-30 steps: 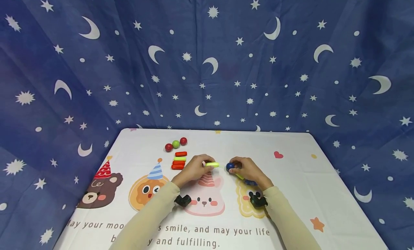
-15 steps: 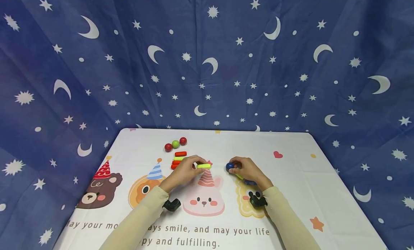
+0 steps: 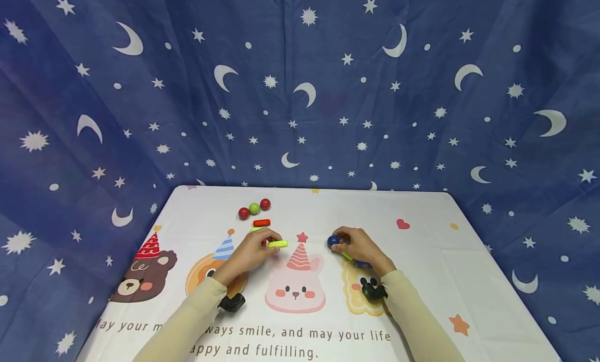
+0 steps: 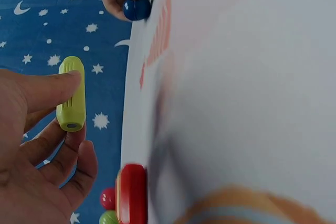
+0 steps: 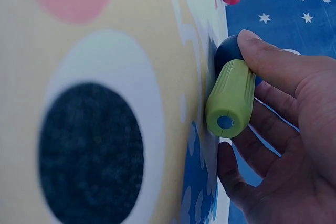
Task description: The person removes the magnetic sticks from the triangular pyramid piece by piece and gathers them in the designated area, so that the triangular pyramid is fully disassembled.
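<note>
My left hand (image 3: pixel 249 253) pinches a yellow-green magnetic rod (image 4: pixel 72 94) between thumb and fingers, above the table. A small metal disc shows in the rod's lower end in the left wrist view. My right hand (image 3: pixel 362 247) holds a dark blue ball (image 3: pixel 333 240) low at the table, thumb on the ball. Another yellow-green magnetic rod (image 5: pixel 230 99) adjoins that ball and points back towards the wrist. Close to my left hand lie a red rod (image 3: pixel 261 223) and part of a yellow-green rod (image 3: pixel 256 228); the hand hides others beside them.
Behind the rods, two red balls (image 3: pixel 244 213) and a green ball (image 3: pixel 254 209) sit in a slanting row. The white tablecloth (image 3: pixel 422 278) bears printed animals and lettering. A blue curtain (image 3: pixel 328 143) with stars and moons hangs at the table's far edge.
My left hand has moved left with the yellow-green rod, from beside the right hand to the loose rods, covering some of them. My right hand has stayed in place with the blue ball.
</note>
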Motion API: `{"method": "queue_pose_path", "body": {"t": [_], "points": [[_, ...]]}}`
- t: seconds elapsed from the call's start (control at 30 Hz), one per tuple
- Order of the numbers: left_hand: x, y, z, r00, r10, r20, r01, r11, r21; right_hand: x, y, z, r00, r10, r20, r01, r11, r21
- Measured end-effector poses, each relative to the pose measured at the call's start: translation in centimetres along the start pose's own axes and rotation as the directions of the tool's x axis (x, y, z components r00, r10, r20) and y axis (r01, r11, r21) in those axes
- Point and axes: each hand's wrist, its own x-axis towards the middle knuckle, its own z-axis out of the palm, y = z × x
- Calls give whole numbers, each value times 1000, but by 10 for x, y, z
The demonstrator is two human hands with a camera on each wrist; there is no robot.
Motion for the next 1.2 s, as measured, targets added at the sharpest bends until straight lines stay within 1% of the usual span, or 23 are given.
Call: {"method": "queue_pose_path", "body": {"t": [0.17,0.47,0.67,0.83,1.03,1.2], "points": [[-8,-10,-5,1000,-15,-9,15,1000,4,1,0,1,1000,2,0,-2,1000,8],[-16,-27,-14,999,-10,-38,11,1000,20,0,1,2,1000,11,5,-11,1000,12],[-16,-39,-19,999,-19,-31,21,997,78,-1,1,2,1000,15,4,-15,1000,13],[-14,-45,-21,999,-43,-25,46,991,129,0,2,3,1000,3,4,-3,1000,7],[-12,-48,-23,998,-58,-14,59,987,150,-1,1,3,1000,4,3,-5,1000,18],[-11,-49,-24,999,-50,-7,51,986,157,-1,1,2,1000,5,2,-5,1000,22]]}}
